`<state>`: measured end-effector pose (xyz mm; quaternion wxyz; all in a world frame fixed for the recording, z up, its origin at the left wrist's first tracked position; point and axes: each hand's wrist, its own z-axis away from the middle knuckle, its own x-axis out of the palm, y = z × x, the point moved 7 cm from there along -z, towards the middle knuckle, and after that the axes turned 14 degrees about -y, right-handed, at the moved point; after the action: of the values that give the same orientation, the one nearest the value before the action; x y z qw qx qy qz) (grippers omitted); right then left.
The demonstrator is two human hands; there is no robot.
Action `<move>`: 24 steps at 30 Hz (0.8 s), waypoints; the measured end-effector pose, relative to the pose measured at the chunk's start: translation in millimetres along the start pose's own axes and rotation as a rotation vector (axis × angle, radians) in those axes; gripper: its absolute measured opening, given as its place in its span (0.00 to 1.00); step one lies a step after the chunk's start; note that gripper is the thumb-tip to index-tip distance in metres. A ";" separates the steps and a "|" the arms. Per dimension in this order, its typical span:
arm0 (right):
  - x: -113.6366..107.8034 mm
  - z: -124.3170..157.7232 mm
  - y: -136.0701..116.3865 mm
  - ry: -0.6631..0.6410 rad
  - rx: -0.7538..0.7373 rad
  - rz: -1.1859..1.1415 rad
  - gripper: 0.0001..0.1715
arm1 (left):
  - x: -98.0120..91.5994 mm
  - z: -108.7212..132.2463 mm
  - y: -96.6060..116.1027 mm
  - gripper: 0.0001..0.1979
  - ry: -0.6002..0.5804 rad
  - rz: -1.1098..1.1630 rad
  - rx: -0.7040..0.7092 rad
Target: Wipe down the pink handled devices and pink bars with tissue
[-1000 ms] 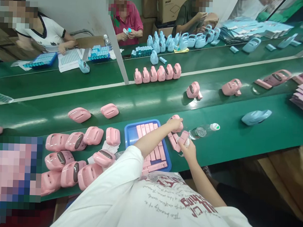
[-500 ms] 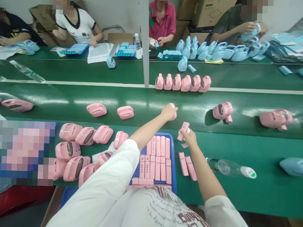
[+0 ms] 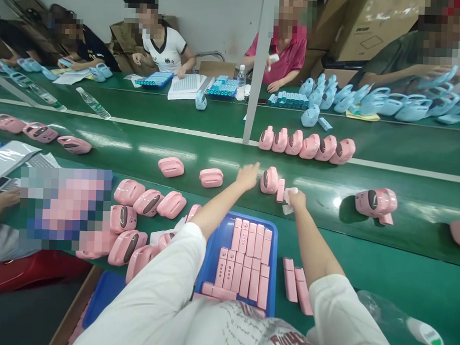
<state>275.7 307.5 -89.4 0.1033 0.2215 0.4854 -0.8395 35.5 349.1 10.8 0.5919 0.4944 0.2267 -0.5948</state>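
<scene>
My left hand (image 3: 248, 175) reaches out over the green conveyor belt (image 3: 140, 154), fingers stretched and holding nothing, just left of a pink device (image 3: 270, 180) that stands on the belt. A pink bar (image 3: 280, 190) lies against that device's right side. My right hand (image 3: 297, 199) is right beside the bar, fingers closed on a small white cloth (image 3: 288, 200). Below my arms a blue tray (image 3: 273, 234) holds several pink bars in rows. Two more pink bars (image 3: 296, 285) lie on the table to its right.
A heap of pink devices (image 3: 146, 205) lies left of the tray. Two pink shells (image 3: 171, 166) and a row of pink devices (image 3: 306, 145) sit on the belt, another device (image 3: 376, 203) at right. A water bottle (image 3: 398, 319) lies at bottom right. Other people work across the belt.
My left hand carried the pink device out onto the belt and let go. My right hand laid the pink bar beside it and keeps the white cloth. The view swung left.
</scene>
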 end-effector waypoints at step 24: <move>128.7 269.4 -30.1 -0.595 0.039 -1.260 0.18 | 22.8 242.1 12.5 0.20 0.365 0.557 0.495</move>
<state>77.6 96.3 -11.0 -0.2787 -0.3399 0.4575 -0.7729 -26.0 128.7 94.0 0.5437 0.7616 0.0358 -0.3509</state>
